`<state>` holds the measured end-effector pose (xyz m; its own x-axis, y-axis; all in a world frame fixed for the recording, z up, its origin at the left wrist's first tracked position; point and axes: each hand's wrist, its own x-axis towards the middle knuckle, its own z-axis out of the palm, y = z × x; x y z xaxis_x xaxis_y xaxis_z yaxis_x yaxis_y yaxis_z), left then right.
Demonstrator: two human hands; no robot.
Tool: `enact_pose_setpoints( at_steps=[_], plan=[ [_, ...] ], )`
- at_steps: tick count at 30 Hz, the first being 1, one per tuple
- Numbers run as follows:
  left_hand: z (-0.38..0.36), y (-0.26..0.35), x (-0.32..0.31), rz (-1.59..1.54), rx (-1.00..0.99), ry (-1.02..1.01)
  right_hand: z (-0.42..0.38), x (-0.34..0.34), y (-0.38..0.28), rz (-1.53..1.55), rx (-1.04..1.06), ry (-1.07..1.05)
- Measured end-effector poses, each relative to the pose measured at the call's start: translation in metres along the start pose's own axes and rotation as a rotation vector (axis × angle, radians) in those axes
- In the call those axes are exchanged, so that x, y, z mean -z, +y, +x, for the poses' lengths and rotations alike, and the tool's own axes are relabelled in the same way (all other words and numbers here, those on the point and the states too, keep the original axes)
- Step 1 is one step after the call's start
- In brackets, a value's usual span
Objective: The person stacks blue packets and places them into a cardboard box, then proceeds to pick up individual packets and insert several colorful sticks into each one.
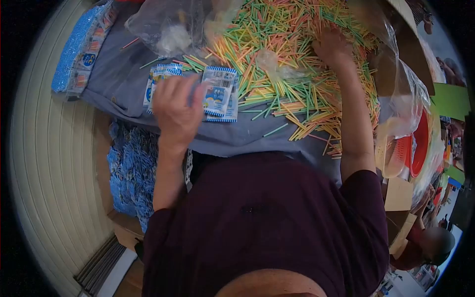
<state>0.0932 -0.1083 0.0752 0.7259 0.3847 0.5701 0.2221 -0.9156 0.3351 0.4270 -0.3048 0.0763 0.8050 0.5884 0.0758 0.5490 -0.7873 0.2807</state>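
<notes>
A large heap of thin pink, yellow, green and orange sticks [277, 91] is spread over the grey cloth. My right hand [334, 47] reaches into the far right part of this heap, its fingertips hidden among the sticks. Slightly blurred, my left hand [177, 106] is over small blue-and-white printed packets, thumb apart from the loosely bent fingers. One packet [216, 94] lies just right of that thumb, on top of another. More packets [166, 69] show beyond the fingers, partly covered by the hand.
Clear plastic bags [170, 29] lie at the back. A bundle of packet strips [81, 49] rests at the left edge. Below it, a carton holds blue packets [131, 168]. Right of the table are a red basket [419, 146], a cardboard box [413, 49] and another person [430, 245].
</notes>
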Motion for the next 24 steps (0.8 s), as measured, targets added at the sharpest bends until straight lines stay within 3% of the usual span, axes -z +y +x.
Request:
enact_pose_setpoints(
  at_steps=[1, 4, 7, 11, 16, 18, 22, 24],
  plan=[
    [0.000, 0.016, -0.004, -0.101, 0.010, -0.164, 0.007, -0.006, -0.001, 0.004, 0.001, 0.002],
    [-0.005, 0.046, -0.023, 0.063, -0.058, -0.307, 0.024, -0.019, -0.001, -0.003, -0.052, 0.014],
    [-0.014, 0.055, -0.032, 0.127, -0.057, -0.314, 0.021, -0.014, 0.005, -0.001, 0.008, -0.105],
    [-0.020, 0.051, -0.033, 0.180, -0.100, -0.238, 0.021, -0.028, 0.041, 0.190, -0.062, 0.063],
    [-0.026, 0.037, -0.038, -0.124, -0.196, 0.025, 0.007, -0.044, 0.059, 0.416, -0.117, 0.060],
    [-0.024, 0.037, -0.037, -0.160, -0.138, -0.012, 0.010, -0.060, 0.057, 0.481, -0.021, 0.294],
    [-0.011, 0.045, -0.031, -0.189, -0.005, -0.057, 0.024, -0.064, 0.065, 0.640, -0.030, 0.147],
    [-0.008, 0.033, -0.034, -0.249, 0.021, -0.099, 0.044, -0.085, 0.082, 1.108, -0.166, -0.026]
  ],
)
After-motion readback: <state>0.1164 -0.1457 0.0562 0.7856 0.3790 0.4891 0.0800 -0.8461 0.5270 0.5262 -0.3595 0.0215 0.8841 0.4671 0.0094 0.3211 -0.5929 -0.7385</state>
